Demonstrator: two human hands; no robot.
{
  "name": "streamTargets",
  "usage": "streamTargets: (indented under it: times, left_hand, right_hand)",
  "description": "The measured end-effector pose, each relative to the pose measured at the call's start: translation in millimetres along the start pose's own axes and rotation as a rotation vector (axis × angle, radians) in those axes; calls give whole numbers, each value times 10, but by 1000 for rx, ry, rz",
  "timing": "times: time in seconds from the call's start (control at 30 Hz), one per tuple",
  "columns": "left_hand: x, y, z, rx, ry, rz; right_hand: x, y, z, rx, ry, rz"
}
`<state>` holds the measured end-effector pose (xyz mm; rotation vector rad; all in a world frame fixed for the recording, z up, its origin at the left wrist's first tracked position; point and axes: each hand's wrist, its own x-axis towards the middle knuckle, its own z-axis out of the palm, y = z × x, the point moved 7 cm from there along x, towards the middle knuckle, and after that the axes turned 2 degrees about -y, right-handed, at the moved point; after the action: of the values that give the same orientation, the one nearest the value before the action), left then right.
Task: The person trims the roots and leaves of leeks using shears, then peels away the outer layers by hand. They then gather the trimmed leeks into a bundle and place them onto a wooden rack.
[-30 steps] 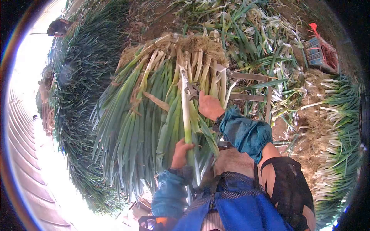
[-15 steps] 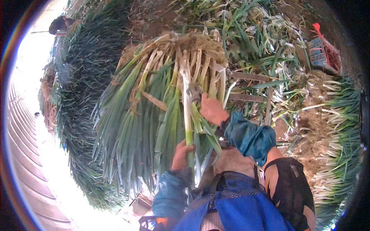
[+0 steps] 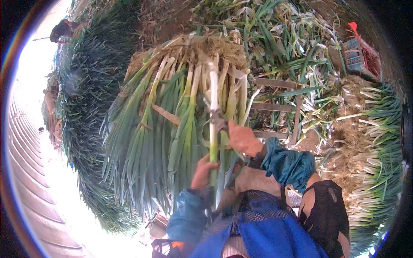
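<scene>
My left hand (image 3: 204, 172) is wrapped round the green part of a leek (image 3: 213, 135), which stands upright in view with its white shank pointing away from me. In my right hand (image 3: 245, 138), closed, is a small grey tool (image 3: 218, 119) of a kind I cannot make out. The tool lies against or just over the leek's middle, partly blurred. Loose green leaves hang beside the stalk, below the tool. Behind both hands lies a large heap of leeks (image 3: 172, 124), roots at the far end and leaves towards me.
A wooden frame (image 3: 275, 107) lies right of the heap, among stripped leaves (image 3: 292, 51). Rows of leeks (image 3: 374, 172) line the right side. A crate (image 3: 361, 58) with red material stands far right. Dense green leaves (image 3: 86, 94) fill the left; another person (image 3: 64, 30) is far left.
My right hand and the grey tool have moved down along the leek towards me. More leaf hangs loose beside the stalk. My left hand keeps its hold.
</scene>
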<state>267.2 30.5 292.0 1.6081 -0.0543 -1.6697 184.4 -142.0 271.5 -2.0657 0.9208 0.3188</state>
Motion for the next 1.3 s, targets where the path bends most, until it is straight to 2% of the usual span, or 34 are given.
streamTargets:
  times: [0.07, 0.1, 0.13, 0.23, 0.27, 0.37, 0.4, 0.43, 0.5, 0.57, 0.67, 0.77, 0.87, 0.97, 1.0, 1.07, 1.17, 1.23, 1.3]
  left_hand:
    - [271, -34, 145, 119, -83, 73]
    - [437, -35, 190, 241, -44, 159]
    - [605, -60, 242, 363, 0, 242]
    - [980, -325, 318, 685, 61, 412]
    - [1052, -332, 332, 787, 73, 462]
    - [1008, 119, 311, 1401, 156, 378]
    - [963, 439, 259, 1442, 284, 540]
    - [913, 739, 189, 1476, 411, 700]
    - [909, 1297, 59, 1553, 709, 868]
    - [1041, 1470, -161, 1684, 791, 800]
    - [1304, 1351, -385, 1821, 880, 653]
    - [1454, 1193, -535, 1721, 750, 380]
    - [1101, 1188, -487, 1389, 597, 142]
    - [1045, 816, -685, 933, 278, 111]
    - [965, 779, -663, 952, 308, 172]
    - [857, 628, -645, 879, 279, 122]
    - [787, 394, -681, 851, 297, 136]
    - [697, 296, -697, 834, 306, 184]
    - [577, 191, -685, 750, 268, 122]
  right_hand:
    - [2, 334, -149, 55, 113, 77]
    - [5, 510, -223, 78, 176, 114]
    - [-32, 659, -273, 76, 334, 164]
    - [-319, 391, -131, -20, 179, 10]
    - [-409, 300, -40, 202, 21, -10]
    - [-374, 851, 476, 98, 55, 103]
    - [-385, 905, 366, 38, 6, 165]
    - [-394, 870, 290, 50, 56, 133]
    - [-470, 816, 200, 76, 153, 80]
    - [-476, 696, 237, 76, 108, 53]
    - [-548, 452, 245, 123, 79, 21]
    - [-683, 169, 214, 186, 72, 17]
    - [-987, -84, 201, 255, 17, -159]
    - [-1217, -275, 226, 224, 39, -288]
    - [-1246, -349, 195, 198, 61, -331]
    - [-1233, -376, 118, 266, -29, -231]
    - [-769, -135, 523, 138, -42, -59]
    - [-752, -108, 537, 176, 27, -82]
    - [-949, -242, 351, 207, 77, -106]
